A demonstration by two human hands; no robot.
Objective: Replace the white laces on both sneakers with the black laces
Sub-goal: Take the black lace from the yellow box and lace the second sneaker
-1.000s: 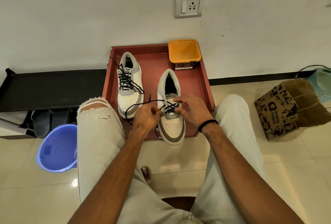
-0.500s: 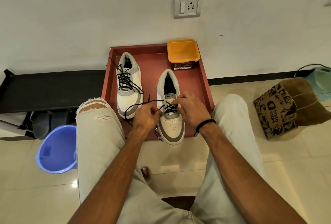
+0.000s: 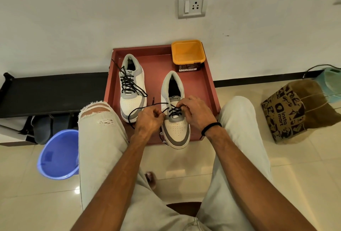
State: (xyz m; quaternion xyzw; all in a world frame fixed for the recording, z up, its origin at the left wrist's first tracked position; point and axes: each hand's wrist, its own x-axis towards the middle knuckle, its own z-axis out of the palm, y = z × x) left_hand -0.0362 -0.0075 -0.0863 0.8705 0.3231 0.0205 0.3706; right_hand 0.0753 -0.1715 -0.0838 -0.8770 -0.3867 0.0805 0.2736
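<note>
Red tray (image 3: 212, 90): it sits on the floor against the wall at your 12 o'clock and carries both sneakers.
Left sneaker (image 3: 132, 90): at your 11 o'clock in the tray, already threaded with its black lace (image 3: 129, 83), whose ends trail loose.
Right sneaker (image 3: 175, 110): dead ahead, toe toward you and hanging over the tray's near edge.
Black lace on the right sneaker (image 3: 174, 110): crossed through the lower eyelets only; a long loop runs out to 9 o'clock of the shoe.
Your left hand (image 3: 148, 120): fingers curled, pinching that lace just beside the shoe's left side.
Your right hand (image 3: 195, 112): resting on the shoe's right side, fingertips pinching the lace at the eyelets.
Orange tub (image 3: 188, 53): at the tray's far right corner, 1 o'clock.
Blue bucket (image 3: 58, 154): on the floor at your 9 o'clock.
Paper bag (image 3: 284, 112): on the floor at your 3 o'clock.
</note>
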